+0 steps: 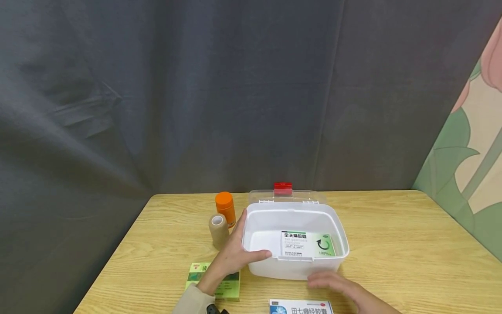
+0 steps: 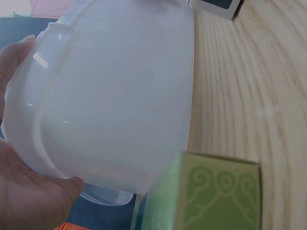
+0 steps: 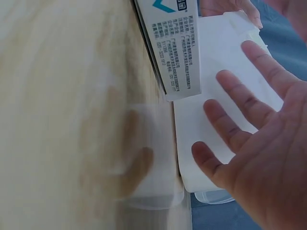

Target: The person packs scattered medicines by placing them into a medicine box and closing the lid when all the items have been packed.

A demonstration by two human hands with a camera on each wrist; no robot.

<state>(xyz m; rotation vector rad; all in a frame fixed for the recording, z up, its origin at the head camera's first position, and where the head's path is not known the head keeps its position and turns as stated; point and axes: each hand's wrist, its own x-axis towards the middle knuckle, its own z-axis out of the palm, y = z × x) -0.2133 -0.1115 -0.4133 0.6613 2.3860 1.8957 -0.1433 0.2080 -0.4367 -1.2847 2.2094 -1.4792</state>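
A white plastic storage box (image 1: 262,266) stands on the table with its clear lid (image 1: 300,197) tipped back behind it. Inside lies a white and green capsule box (image 1: 307,244). My left hand (image 1: 233,255) holds the near left corner of the storage box, thumb along the front rim and fingers along the left side. In the left wrist view this hand (image 2: 36,191) shows at the box's rim. My right hand (image 1: 337,285) is low by the front right of the storage box, its fingers extended and spread in the right wrist view, with nothing held.
A white and blue medicine box (image 1: 301,307) lies at the near edge of view. Under my left forearm is a green medicine box (image 1: 233,288). Left of the storage box stand a tan bandage roll (image 1: 218,233) and an orange-capped bottle (image 1: 225,207).
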